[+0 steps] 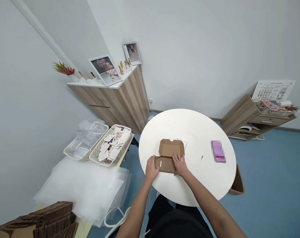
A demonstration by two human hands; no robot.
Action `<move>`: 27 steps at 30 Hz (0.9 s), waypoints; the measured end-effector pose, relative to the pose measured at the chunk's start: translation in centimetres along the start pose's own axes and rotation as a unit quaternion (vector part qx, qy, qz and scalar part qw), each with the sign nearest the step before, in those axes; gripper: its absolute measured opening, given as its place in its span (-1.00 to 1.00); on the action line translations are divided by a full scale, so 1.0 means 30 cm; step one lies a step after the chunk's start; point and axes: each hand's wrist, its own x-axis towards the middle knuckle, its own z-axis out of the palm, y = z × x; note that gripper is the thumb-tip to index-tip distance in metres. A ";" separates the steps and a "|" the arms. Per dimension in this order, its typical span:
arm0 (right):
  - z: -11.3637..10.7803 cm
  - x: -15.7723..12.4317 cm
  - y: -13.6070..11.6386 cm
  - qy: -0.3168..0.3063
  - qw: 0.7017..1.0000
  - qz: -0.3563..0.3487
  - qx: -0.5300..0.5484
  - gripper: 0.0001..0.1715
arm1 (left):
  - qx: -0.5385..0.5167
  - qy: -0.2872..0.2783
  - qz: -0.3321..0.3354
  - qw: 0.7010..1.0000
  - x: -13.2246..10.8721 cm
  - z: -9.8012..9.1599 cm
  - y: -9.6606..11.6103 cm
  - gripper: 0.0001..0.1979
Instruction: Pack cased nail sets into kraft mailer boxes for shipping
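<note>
Brown cardboard mailer box (168,158) lies unfolded near the front edge of the round white worktop (204,132), its lid panel (171,147) reaching toward the centre. Both arms extend forward from the body, elbows low. The left hand (152,169) bears on the box's left end and the right hand (180,165) on its right side, each grip spread and pressing down, pinching nothing. That flat pressure appears to hold the creased cardboard steady. A blurred purple packet (218,151) sits toward the worktop's right edge.

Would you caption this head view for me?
Left hand and right hand hold a cardboard mailer on a round white table.
</note>
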 end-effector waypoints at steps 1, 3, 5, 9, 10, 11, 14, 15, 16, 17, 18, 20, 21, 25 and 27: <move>-0.003 0.000 0.000 -0.005 1.000 0.000 -0.001 0.49 | -0.007 0.019 -0.055 0.998 0.001 -0.006 -0.023 -0.39; -0.008 -0.001 -0.001 -0.010 1.000 0.002 -0.003 0.50 | -0.006 0.015 -0.130 0.991 0.006 -0.009 -0.063 -0.59; -0.009 -0.002 -0.001 -0.010 1.000 0.003 -0.003 0.51 | 0.003 -0.025 -0.154 0.988 0.010 -0.003 -0.088 -0.75; -0.004 -0.002 0.000 0.005 1.000 -0.002 0.002 0.51 | 0.012 -0.065 -0.145 0.987 0.013 0.023 -0.090 -0.89; -0.003 -0.002 0.001 0.007 1.000 -0.003 0.003 0.52 | 0.011 -0.064 -0.143 0.988 0.014 0.030 -0.082 -0.88; -0.002 -0.002 0.001 0.008 1.000 -0.003 0.005 0.52 | 0.010 -0.063 -0.140 0.988 0.016 0.036 -0.072 -0.86; -0.002 -0.003 0.003 0.011 1.000 -0.005 0.007 0.52 | 0.000 -0.062 -0.133 0.989 0.025 0.046 -0.038 -0.86; -0.001 -0.003 0.004 0.013 1.000 -0.006 0.007 0.52 | -0.004 -0.062 -0.130 0.989 0.028 0.046 -0.029 -0.87; -0.001 -0.002 0.005 0.017 1.000 -0.007 0.008 0.52 | -0.009 -0.062 -0.129 0.990 0.030 0.044 -0.021 -0.87; 0.000 -0.001 0.006 0.019 1.000 -0.009 0.009 0.52 | -0.012 -0.063 -0.127 0.990 0.030 0.040 -0.016 -0.84; 0.001 0.000 0.007 0.021 1.000 -0.010 0.011 0.52 | -0.015 -0.063 -0.124 0.990 0.029 0.034 -0.011 -0.80; 0.003 0.002 0.009 0.021 1.000 -0.011 0.012 0.52 | -0.017 -0.062 -0.109 0.992 0.020 0.022 -0.002 -0.70; 0.003 0.003 0.010 0.021 1.000 -0.012 0.013 0.52 | -0.018 -0.059 -0.096 0.993 0.013 0.016 0.004 -0.66; -0.001 0.001 0.009 0.027 0.999 -0.017 0.012 0.49 | -0.031 -0.040 -0.020 0.999 -0.017 0.014 0.057 -0.65; -0.006 -0.002 0.008 0.025 1.000 -0.015 0.004 0.48 | -0.049 -0.031 -0.010 0.998 -0.027 0.022 0.092 -0.68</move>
